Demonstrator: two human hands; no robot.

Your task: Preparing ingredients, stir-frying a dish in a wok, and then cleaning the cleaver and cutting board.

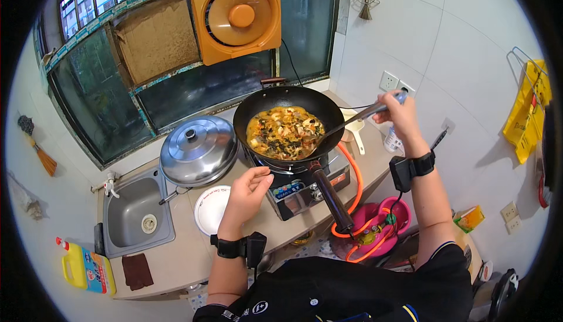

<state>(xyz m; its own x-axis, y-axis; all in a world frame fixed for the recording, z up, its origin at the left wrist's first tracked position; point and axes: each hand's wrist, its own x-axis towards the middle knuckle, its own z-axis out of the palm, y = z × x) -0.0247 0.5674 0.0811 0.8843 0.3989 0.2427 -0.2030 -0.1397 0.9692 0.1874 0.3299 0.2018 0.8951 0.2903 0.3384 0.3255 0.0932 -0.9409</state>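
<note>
My right hand point(395, 110) grips the handle of a metal cooking utensil point(352, 120), whose lower end dips into the food in a black wok point(288, 93). That end is hidden in the stew point(286, 131), a yellowish broth with pale chunks and dark green leaves. Beneath the wok stands a gas stove point(290, 194), and the wok's dark wooden handle point(330, 194) points towards me. Off the near left side of the wok, my left hand point(250, 192) hovers with slightly curled fingers and nothing in it. Below that hand lies a white bowl point(211, 210), partly covered by my wrist.
A domed metal lid point(198, 150) rests left of the wok, near the sink point(136, 216). Behind the right hand are a white ladle point(358, 135) and a bottle point(393, 141). An orange gas hose point(358, 172) runs down to a pink bucket point(398, 212). A brown cloth point(137, 271) lies front left.
</note>
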